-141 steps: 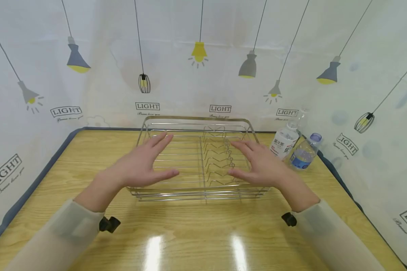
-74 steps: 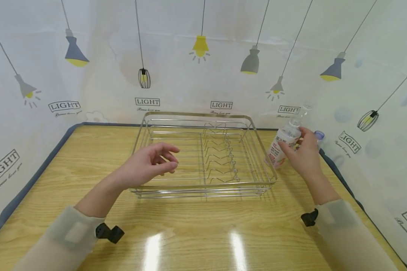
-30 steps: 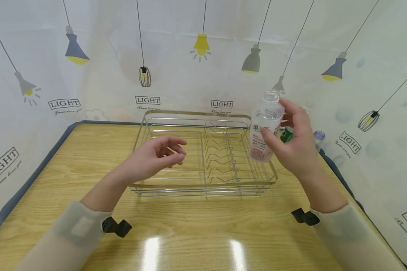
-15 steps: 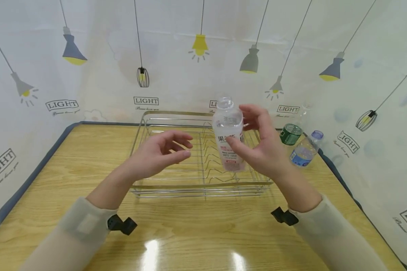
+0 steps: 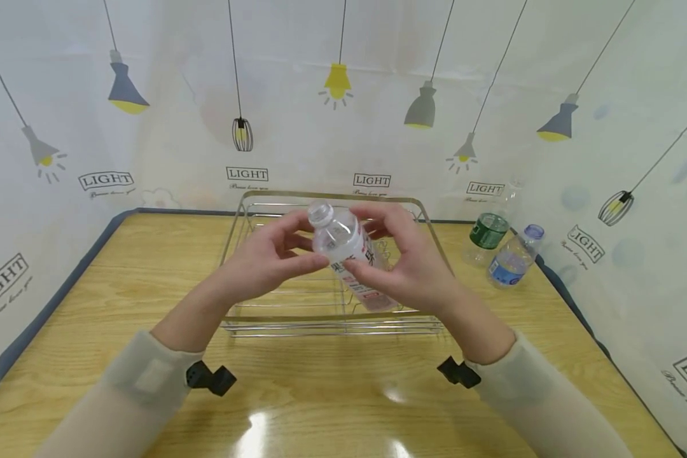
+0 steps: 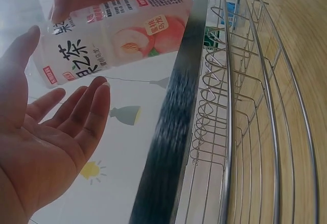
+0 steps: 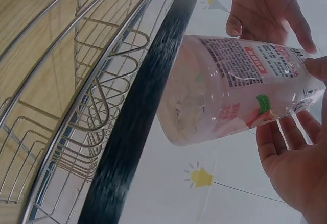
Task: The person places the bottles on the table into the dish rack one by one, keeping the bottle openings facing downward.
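Bottle, tilted, partly hidden by right grip pinching it, left grip loosely spread, its contact unclear

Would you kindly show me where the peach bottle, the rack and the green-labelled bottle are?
Peach bottle [image 6: 111, 39]: left wrist view, on its label.
Rack [image 5: 289, 319]: head view, on its front rim.
Green-labelled bottle [image 5: 488, 231]: head view, on its label.

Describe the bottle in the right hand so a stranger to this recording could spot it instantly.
On the wooden table stands a wire rack. Over it, the right hand holds a tilted clear bottle. Its white-and-pink label with peaches sets it apart from the green-labelled bottle and the blue-labelled bottle standing to the rack's right.
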`<state>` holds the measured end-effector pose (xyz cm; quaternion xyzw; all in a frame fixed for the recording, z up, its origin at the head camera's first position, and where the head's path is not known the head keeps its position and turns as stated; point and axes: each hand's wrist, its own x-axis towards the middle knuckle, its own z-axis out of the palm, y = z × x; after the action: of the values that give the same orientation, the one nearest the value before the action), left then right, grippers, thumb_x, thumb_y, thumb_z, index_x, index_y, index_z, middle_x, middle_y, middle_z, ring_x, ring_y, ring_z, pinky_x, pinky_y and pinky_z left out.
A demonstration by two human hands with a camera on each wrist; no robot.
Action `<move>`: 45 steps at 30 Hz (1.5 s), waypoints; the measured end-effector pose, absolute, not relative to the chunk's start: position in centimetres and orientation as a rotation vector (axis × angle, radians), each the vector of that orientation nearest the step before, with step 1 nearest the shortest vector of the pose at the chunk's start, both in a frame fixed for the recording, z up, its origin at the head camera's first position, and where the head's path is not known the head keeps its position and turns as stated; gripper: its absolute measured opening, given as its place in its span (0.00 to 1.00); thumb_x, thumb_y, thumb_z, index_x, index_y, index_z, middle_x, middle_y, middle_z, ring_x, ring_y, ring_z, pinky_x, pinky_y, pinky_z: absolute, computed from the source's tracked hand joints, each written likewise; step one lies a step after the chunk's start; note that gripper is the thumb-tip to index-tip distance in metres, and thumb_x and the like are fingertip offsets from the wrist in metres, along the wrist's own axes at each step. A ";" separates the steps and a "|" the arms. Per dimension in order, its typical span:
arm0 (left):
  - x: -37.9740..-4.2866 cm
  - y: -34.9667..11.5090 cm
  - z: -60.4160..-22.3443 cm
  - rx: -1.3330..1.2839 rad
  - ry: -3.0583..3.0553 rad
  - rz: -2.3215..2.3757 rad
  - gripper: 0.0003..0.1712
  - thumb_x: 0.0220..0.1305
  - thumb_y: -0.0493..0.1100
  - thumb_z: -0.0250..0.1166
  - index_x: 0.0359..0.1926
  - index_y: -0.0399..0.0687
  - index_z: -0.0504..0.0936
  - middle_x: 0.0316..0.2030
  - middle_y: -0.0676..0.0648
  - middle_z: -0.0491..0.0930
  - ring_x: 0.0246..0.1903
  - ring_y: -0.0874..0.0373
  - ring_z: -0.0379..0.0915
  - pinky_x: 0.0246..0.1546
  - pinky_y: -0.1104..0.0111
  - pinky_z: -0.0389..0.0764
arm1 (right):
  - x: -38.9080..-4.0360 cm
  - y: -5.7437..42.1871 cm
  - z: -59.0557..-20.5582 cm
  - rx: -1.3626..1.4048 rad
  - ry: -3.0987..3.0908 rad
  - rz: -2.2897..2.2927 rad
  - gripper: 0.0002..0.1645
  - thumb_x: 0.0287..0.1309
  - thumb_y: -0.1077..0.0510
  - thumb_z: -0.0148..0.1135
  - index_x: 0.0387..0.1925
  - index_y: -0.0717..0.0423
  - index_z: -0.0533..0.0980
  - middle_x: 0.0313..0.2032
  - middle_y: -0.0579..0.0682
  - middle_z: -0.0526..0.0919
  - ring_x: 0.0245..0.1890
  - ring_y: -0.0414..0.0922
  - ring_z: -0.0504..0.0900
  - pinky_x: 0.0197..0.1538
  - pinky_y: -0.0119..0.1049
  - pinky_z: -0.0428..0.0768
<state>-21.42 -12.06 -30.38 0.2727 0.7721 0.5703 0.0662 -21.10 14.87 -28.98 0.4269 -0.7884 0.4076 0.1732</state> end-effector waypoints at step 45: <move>-21.4 -14.5 -32.5 0.728 2.097 1.886 0.42 0.68 0.30 0.72 0.77 0.49 0.63 0.70 0.38 0.68 0.58 0.42 0.86 0.54 0.57 0.91 | -22.6 19.0 -32.6 1.212 -2.379 1.171 0.41 0.58 0.65 0.83 0.72 0.52 0.77 0.70 0.53 0.79 0.67 0.49 0.76 0.63 0.48 0.82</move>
<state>-21.45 -14.48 -32.53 0.2483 0.7153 0.6432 0.1141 -22.60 19.01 -32.63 0.4129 -0.8109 0.3990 0.1128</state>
